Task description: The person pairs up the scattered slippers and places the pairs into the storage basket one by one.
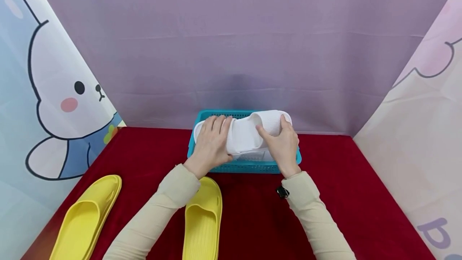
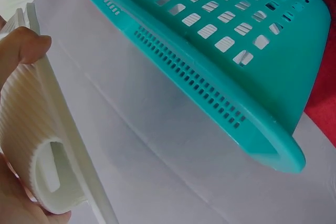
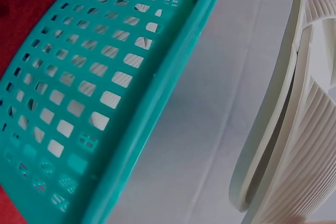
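Note:
Both hands hold a pair of white slippers (image 1: 245, 133) laid together over the blue-green basket (image 1: 249, 167). My left hand (image 1: 211, 143) grips their left end, its fingers over the top and the thumb at the near edge. At the right end my right hand (image 1: 283, 143) grips the ribbed strap, thumb near its opening. In the right wrist view, two white soles (image 3: 268, 114) lie close against each other with a narrow gap. More white ribbed material (image 1: 254, 156) shows inside the basket, partly hidden by the held slippers.
One yellow slipper (image 1: 202, 220) lies in front of the basket, partly under the left forearm. Another yellow slipper (image 1: 84, 216) is at the far left. Red cloth (image 1: 343, 200) covers the table; a purple curtain (image 1: 238, 43) hangs behind the basket.

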